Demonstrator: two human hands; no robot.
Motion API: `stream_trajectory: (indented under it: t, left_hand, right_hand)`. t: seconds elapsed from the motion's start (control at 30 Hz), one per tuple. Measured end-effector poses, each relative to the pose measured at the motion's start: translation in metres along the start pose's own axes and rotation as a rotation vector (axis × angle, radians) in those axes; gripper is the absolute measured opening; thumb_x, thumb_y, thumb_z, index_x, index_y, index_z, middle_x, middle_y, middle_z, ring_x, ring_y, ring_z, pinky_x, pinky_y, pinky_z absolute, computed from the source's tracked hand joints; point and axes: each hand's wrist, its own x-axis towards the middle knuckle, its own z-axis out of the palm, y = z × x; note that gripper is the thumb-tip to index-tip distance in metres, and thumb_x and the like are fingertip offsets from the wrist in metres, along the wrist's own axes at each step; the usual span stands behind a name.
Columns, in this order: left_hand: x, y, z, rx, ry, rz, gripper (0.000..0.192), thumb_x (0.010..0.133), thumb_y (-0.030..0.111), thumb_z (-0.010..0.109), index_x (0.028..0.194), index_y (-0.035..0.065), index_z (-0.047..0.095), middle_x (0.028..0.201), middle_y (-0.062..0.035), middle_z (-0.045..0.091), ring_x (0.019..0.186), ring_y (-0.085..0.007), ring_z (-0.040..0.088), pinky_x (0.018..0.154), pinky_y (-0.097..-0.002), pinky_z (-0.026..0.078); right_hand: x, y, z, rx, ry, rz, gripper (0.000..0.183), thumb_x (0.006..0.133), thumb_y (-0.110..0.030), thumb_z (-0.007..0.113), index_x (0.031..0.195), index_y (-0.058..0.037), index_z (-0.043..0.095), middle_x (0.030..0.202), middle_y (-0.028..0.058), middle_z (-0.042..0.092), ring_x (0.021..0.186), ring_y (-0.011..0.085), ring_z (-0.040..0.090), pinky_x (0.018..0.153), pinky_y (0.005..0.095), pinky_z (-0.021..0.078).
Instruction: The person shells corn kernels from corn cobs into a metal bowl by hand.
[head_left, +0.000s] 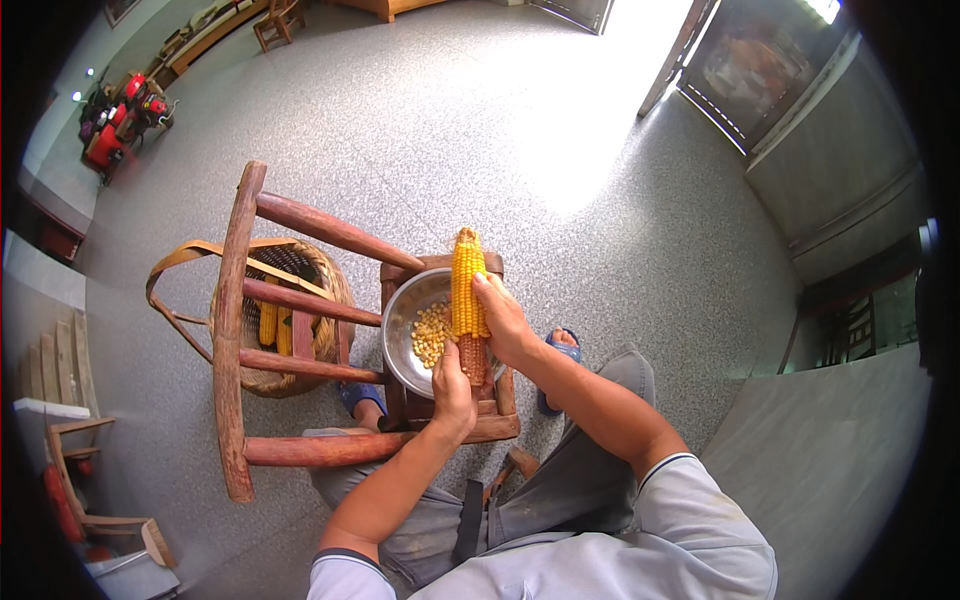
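Observation:
A partly shelled ear of yellow corn (466, 289) is held over a stainless steel bowl (399, 341). Kernels cover its far part, while the near end is bare reddish cob. My right hand (504, 319) grips the ear along its right side, thumb on the kernels. From below, my left hand (454, 390) holds the bare end, its thumb by the lower edge of the kernel rows. Loose kernels (431, 334) lie in the bowl. The bowl rests on the seat of a reddish wooden chair (330, 227); the hands and ear hide part of its rim.
Left of the seat, behind the chair's back rails, a woven basket (337, 285) with a strap handle holds corn ears (268, 322). My feet in blue sandals (564, 346) flank the chair. Red machinery (112, 139) stands far left; an open doorway lights the speckled floor.

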Motion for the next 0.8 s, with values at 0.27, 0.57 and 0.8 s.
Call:
stream_trajectory:
  t: [0.27, 0.57, 0.8]
  left_hand:
    - [-0.001, 0.007, 0.001, 0.029, -0.036, -0.113, 0.042, 0.097, 0.043, 0.033, 0.095, 0.0067, 0.053, 0.073, -0.0062, 0.056, 0.059, -0.0154, 0.053, 0.053, -0.0283, 0.043]
    - [-0.003, 0.006, 0.008, 0.221, -0.036, 0.054, 0.037, 0.097, 0.041, 0.038, 0.09, 0.0076, 0.052, 0.07, 0.001, 0.05, 0.056, -0.0073, 0.048, 0.047, -0.021, 0.039]
    - [-0.002, 0.009, 0.006, 0.3, -0.074, 0.078, 0.036, 0.096, 0.041, 0.041, 0.092, 0.0074, 0.053, 0.07, 0.0032, 0.047, 0.056, -0.0045, 0.043, 0.048, -0.0194, 0.036]
  right_hand:
    - [0.001, -0.001, 0.0, 0.024, 0.085, 0.058, 0.04, 0.09, -0.028, 0.056, 0.119, -0.005, 0.039, 0.099, 0.0079, 0.053, 0.087, 0.0157, 0.054, 0.075, 0.0316, 0.0474]
    - [-0.001, -0.006, 0.002, -0.002, 0.133, 0.035, 0.046, 0.087, -0.025, 0.062, 0.119, -0.0051, 0.037, 0.1, 0.0073, 0.052, 0.087, 0.0154, 0.054, 0.074, 0.0322, 0.0487]
    - [-0.004, -0.006, 0.007, -0.126, 0.069, 0.021, 0.045, 0.089, -0.028, 0.059, 0.124, -0.0089, 0.038, 0.101, 0.0055, 0.051, 0.088, 0.0135, 0.052, 0.075, 0.0303, 0.0459]
